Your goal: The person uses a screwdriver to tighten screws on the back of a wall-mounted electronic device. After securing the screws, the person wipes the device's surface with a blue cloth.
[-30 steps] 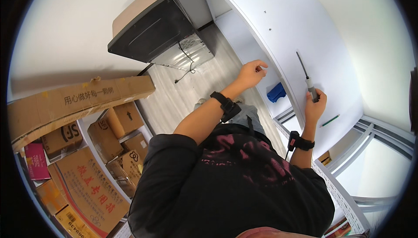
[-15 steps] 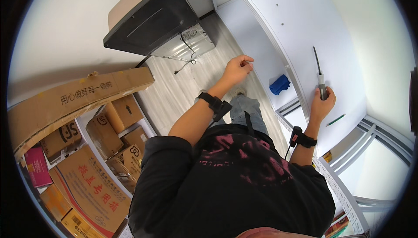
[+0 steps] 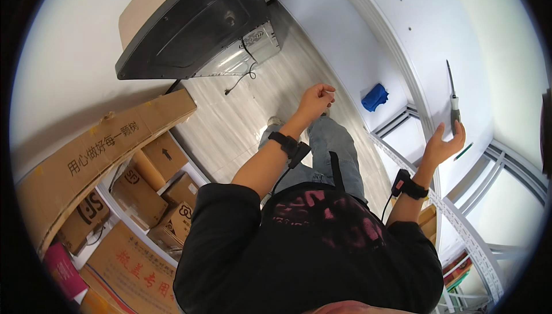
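Observation:
My left hand (image 3: 315, 102) hangs over the floor, its fingertips pinched together. What sits in that pinch, if anything, is too small to make out. A screwdriver (image 3: 454, 107) with a dark shaft and a grey and white handle lies on the white shelf (image 3: 425, 43) at the right. Just at the near end of its handle is my right hand (image 3: 443, 145), thumb and fingers spread apart; whether a fingertip still touches the handle I cannot tell. A green pencil-like stick (image 3: 463, 151) lies beside that hand.
A blue crumpled bundle (image 3: 375, 97) rests on a lower white shelf. Cardboard boxes (image 3: 140, 199) fill a rack at the left, with a long carton (image 3: 98, 141) on top. A black-backed appliance (image 3: 195, 26) with a trailing cord (image 3: 251, 72) stands at the far left.
My right hand has let go of the screwdriver's handle and drawn back toward me, leaving it on the shelf. My left hand stays pinched. The whole view has shifted.

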Motion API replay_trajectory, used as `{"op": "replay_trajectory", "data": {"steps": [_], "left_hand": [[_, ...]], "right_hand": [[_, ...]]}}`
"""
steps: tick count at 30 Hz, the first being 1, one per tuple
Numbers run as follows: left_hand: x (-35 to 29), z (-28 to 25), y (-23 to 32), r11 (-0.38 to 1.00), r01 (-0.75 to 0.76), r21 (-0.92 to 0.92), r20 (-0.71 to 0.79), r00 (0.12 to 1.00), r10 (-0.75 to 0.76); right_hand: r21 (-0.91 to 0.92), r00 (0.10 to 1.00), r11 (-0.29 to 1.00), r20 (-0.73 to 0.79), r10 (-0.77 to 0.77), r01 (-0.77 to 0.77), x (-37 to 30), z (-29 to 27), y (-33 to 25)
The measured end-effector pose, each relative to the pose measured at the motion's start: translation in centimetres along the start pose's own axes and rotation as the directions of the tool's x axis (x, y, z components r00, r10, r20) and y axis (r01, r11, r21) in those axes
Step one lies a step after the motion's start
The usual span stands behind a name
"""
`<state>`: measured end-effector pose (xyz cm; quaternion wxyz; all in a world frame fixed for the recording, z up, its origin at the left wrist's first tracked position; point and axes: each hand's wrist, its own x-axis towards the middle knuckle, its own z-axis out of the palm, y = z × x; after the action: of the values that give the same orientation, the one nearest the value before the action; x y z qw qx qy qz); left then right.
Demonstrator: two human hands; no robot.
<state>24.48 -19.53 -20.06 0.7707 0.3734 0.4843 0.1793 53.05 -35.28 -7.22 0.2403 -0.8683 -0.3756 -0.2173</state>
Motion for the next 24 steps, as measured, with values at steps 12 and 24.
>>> {"op": "replay_trajectory", "data": {"steps": [12,24], "left_hand": [[2.4,-2.3,-4.5,0.999,0.032,-0.023,0.052,0.998,-0.031],[19.0,4.9,-22.7,0.880,0.286,-0.378,0.229,0.950,-0.211]], "right_hand": [[0.162,0.989,0.984,-0.143,-0.049,0.072,-3.3,2.6,-1.4],[0.480,0.637,0.423,0.518,0.571,-0.769,-24.3,34.9,12.0]]}}
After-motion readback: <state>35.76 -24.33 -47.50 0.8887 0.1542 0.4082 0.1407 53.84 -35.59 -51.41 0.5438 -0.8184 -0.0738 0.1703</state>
